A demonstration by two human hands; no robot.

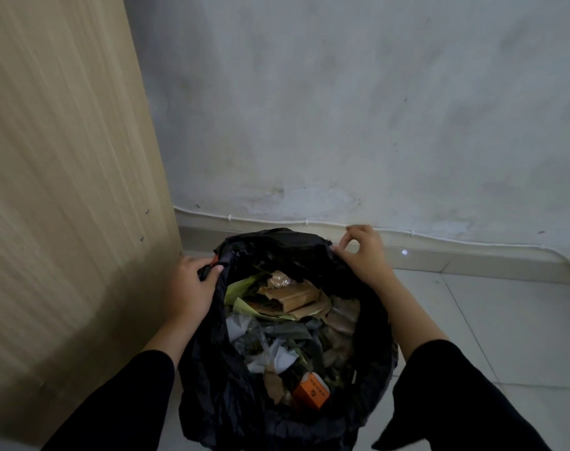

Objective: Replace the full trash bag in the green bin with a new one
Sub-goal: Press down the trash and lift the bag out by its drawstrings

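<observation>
I am looking down at a pale grey plaster wall (358, 109) and a light wood-grain panel (59, 164) meeting over a white tiled floor (504, 320). A thin white cable (439, 237) is running along the foot of the wall. Standing on the floor in the corner beside the panel is a crinkled black plastic trash bag (218, 385), its mouth gaping open; the green bin itself is hidden under the plastic. The bag is brimming with torn brown cardboard pieces (296, 297), yellow-green wrappers (241, 288), grey and white plastic scraps (270, 340) and a small orange carton (311, 392) near the bag's near edge; its print is too blurred for me to read. My left hand (192, 284) is gripping the bag's left rim, fingers curled round the gathered plastic. My right hand (361, 252) is pinching the far right rim between thumb and fingertips. Both arms are wearing black sleeves (456, 402).
</observation>
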